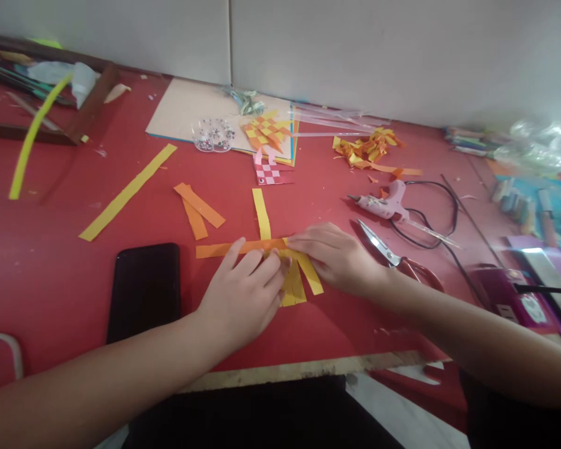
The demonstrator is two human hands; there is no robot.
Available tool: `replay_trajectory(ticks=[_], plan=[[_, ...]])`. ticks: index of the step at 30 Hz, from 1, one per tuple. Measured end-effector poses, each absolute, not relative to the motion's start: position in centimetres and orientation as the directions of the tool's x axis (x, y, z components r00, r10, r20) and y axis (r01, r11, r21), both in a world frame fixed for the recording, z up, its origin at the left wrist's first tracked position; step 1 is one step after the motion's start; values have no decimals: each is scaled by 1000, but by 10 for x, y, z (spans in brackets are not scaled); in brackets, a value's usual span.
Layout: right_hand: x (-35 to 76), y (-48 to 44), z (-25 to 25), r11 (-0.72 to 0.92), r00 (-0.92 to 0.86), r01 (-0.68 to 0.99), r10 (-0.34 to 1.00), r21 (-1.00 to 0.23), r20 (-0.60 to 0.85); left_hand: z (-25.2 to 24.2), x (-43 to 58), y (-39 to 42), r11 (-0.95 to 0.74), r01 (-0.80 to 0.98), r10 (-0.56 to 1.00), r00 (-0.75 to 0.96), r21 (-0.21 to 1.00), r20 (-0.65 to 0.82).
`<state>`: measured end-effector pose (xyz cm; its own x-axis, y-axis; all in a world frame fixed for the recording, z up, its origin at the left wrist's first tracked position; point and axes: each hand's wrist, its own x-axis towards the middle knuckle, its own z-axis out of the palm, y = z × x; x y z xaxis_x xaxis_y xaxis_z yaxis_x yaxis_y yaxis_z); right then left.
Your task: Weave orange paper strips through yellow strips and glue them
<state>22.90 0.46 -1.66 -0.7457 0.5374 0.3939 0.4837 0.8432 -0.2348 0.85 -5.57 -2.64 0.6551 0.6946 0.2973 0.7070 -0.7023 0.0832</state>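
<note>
A long orange paper strip [212, 251] lies crosswise over several yellow paper strips [293, 288], which fan out towards me. One yellow strip [262, 215] points away from me above the orange one. My left hand [245, 290] has its fingers curled over the crossing, with the index finger along the orange strip; its fingertips pinch the yellow strips and partly hide them. Pressed together, the fingers of my right hand [339, 259] grip the right end of the orange strip where it meets the yellow ones. Its thumb is mostly hidden.
A black phone [144, 284] lies left of my hands. Scissors [378, 243] and a pink glue gun [386, 202] with a cord lie right. Loose orange strips [199, 209], a checkered paper fish [267, 171], paper sheets [182, 112] and a wooden tray [81, 121] sit farther back.
</note>
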Motion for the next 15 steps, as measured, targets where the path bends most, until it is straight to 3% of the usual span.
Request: replay_trajectory(ticks=[15], plan=[[227, 2, -15, 861, -796, 498, 503, -109, 335, -27, 10, -56, -700, 710, 697, 653, 82, 297]])
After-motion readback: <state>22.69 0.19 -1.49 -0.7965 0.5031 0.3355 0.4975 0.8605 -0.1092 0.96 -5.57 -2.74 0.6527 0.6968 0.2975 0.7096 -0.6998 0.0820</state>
